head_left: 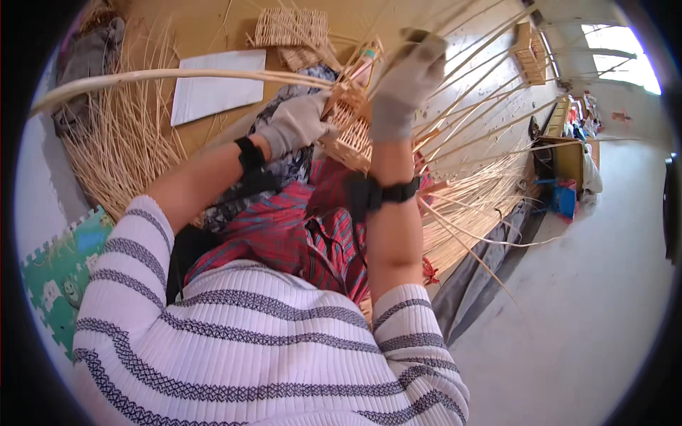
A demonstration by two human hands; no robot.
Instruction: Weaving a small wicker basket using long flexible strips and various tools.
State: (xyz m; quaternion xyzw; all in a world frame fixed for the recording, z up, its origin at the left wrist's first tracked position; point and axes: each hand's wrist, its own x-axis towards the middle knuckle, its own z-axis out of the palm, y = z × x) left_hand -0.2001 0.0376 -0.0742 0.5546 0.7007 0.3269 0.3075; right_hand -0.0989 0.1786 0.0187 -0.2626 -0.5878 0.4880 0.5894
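A small half-woven wicker basket (348, 147) sits over my lap, with long loose rods fanning out from it to the right. My left hand (298, 124), in a pale work glove, is closed on its left edge near a wooden block-like piece (346, 97). My right hand (410, 78), also gloved, is raised just right of the basket. Its fingers look curled and are smeared by motion; what they hold, if anything, is hidden. A thick pale cane (177, 74) stretches from the left toward my left hand.
Bundles of thin wicker rods (117, 153) lie on the left, and more rods (476, 213) on the right. A white sheet (219, 89), a woven panel (291, 28) and a woven basket (529, 53) rest farther off. A green foam mat (64, 277) lies at lower left.
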